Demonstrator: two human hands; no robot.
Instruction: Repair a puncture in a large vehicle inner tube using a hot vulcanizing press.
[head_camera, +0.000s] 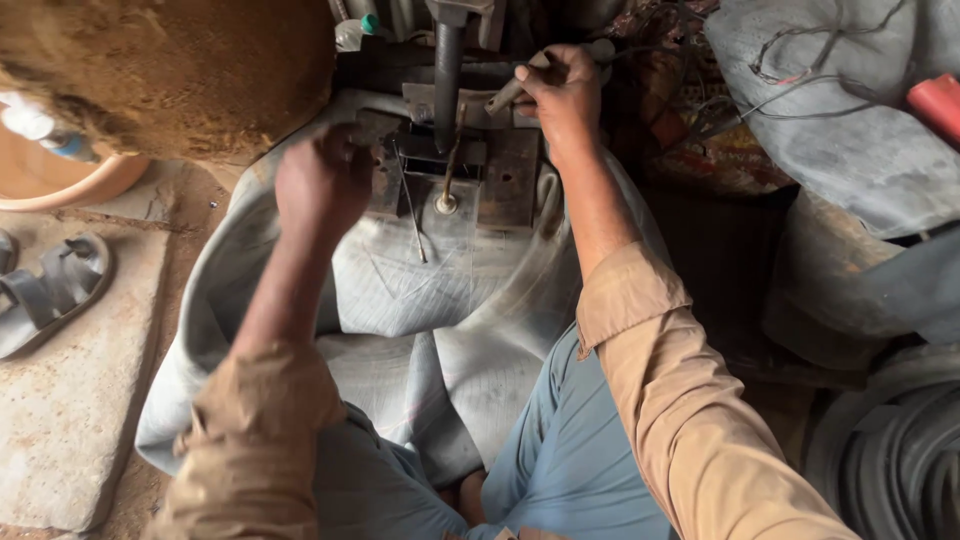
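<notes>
**Sleeves over the press: grip and alignment notes**

Tan sleeves (690, 420) and blue trousers (570, 450) filled the near frame. Grey rubber sheet (420, 300) lay draped across the lap, its far edge under the dark metal press (450, 150). Left hand (320, 185) was closed on the sheet edge beside the press plate. Right hand (565, 95) gripped a metal lever handle (520, 85) at the top. Thin rod (410, 210) lay on the sheet. Judgement: keep the sheet flat and taut, fingers away from the vertical post (447, 70), and move the lever steadily.
</notes>
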